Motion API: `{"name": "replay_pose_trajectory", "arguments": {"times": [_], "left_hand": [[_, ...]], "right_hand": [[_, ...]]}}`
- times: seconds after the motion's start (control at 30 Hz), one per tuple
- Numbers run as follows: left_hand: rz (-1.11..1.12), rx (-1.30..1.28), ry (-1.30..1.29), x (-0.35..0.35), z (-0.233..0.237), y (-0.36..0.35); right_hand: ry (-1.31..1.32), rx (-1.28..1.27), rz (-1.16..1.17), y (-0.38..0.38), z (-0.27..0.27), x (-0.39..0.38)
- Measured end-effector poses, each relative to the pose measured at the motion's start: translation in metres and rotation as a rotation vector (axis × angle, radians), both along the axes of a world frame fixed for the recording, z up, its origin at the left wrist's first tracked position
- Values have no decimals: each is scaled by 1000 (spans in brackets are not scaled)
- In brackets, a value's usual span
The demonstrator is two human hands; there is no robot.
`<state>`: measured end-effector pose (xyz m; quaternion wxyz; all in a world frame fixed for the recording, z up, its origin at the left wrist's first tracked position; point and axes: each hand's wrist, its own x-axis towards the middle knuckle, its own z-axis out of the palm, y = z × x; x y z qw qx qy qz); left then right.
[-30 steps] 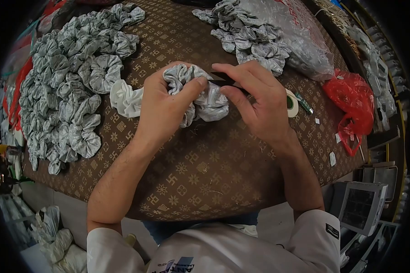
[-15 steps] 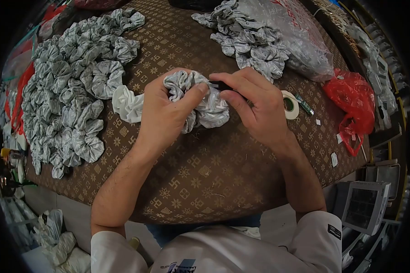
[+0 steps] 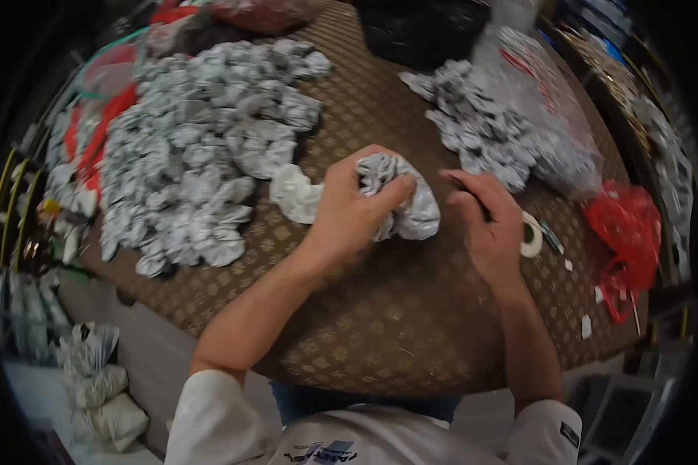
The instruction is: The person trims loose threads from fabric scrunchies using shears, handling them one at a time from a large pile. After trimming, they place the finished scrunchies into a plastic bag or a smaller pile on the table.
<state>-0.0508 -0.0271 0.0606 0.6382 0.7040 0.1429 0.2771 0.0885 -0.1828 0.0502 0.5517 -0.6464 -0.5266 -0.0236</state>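
My left hand [image 3: 353,201] is closed around a grey patterned scrunchie [image 3: 420,211], thumb pressed on its top. To the right, apart from the scrunchie, my right hand [image 3: 492,232] is curled with thumb and forefinger near each other. A small dark object [image 3: 473,195] shows in its grip; blur hides its kind. A white scrunchie [image 3: 293,195] lies just left of my left hand. Beyond it spreads a large pile of grey scrunchies [image 3: 186,147].
At the back right, more grey scrunchies [image 3: 481,120] lie against a clear plastic bag [image 3: 562,147]. A tape roll [image 3: 532,235], a small tube [image 3: 551,237] and a red plastic bag [image 3: 624,232] are on the right. A black bag [image 3: 419,29] sits at the far edge of the brown patterned tablecloth [image 3: 364,333].
My right hand has drawn away from the scrunchie to the right, leaving a gap. My left hand still holds the scrunchie, which appears turned. The whole view has shifted.
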Motion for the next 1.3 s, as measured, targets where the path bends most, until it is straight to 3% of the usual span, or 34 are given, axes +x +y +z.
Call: {"name": "replay_pose_trajectory", "arguments": {"times": [0.07, 0.1, 0.17, 0.23, 0.3, 0.37, 0.43, 0.5, 0.57, 0.6, 0.63, 0.67, 0.7, 0.73, 0.8, 0.83, 0.87, 0.93, 1.0, 1.07, 1.13, 1.2, 1.27, 1.3], "left_hand": [[300, 250, -208, -8, 22, 33], [504, 555, -220, -19, 47, 58], [790, 1136, -495, -44, 103, 127], [1139, 1656, -453, -78, 150, 199], [1121, 1707, -191, -96, 144, 275], [747, 1294, 374, -121, 78, 373], [794, 1654, 479, -123, 51, 382], [777, 1665, 113, -75, 80, 319], [566, 1392, 123, -20, 92, 240], [371, 1204, 81, 13, 85, 201], [252, 1275, 107, 44, 73, 169], [132, 1351, 126, 77, 59, 142], [114, 1357, -14, 114, 42, 116], [94, 1358, -149, 149, 25, 100], [8, 1388, -68, 205, -7, 96], [-30, 1303, 157, 220, -10, 93], [-45, 1309, 137, 231, -10, 96], [97, 1130, 91, 231, 2, 92], [269, 1217, -21, 194, 37, 81], [306, 956, -22, 141, 66, 66], [307, 745, 33, 96, 60, 74], [129, 397, -38, 61, 32, 49], [10, 104, -54, 40, -1, 15], [-54, -61, -88, 35, -18, 5]], "right_hand": [[63, 81, -2, 0, -8, 1], [33, 107, -9, 3, -11, 7], [20, 82, 17, 4, -11, 11], [36, 27, 17, 2, -14, 7], [27, -66, 43, 1, -11, 5], [24, -79, 36, 2, -14, 8], [4, -78, 8, -2, -22, 16], [80, -83, -6, 1, -29, 22], [167, -122, -14, 3, -41, 19], [192, -63, -10, 7, -48, 21], [208, 5, -9, 9, -46, 24], [257, -90, -27, 5, -37, 23], [314, -182, -47, -1, -30, 21], [247, -117, -78, -5, -24, 20], [231, -122, -119, -9, -19, 27], [226, -140, -134, -11, -19, 30], [222, -134, -156, -11, -19, 35], [269, -8, -165, -9, -25, 45], [380, -5, -167, -14, -24, 48], [384, 100, -175, -13, -27, 49], [392, 159, -161, -12, -21, 43], [392, 212, -106, -1, -31, 42], [539, 259, 124, 8, -39, 32], [662, 165, 218, 2, -31, 24]]}}
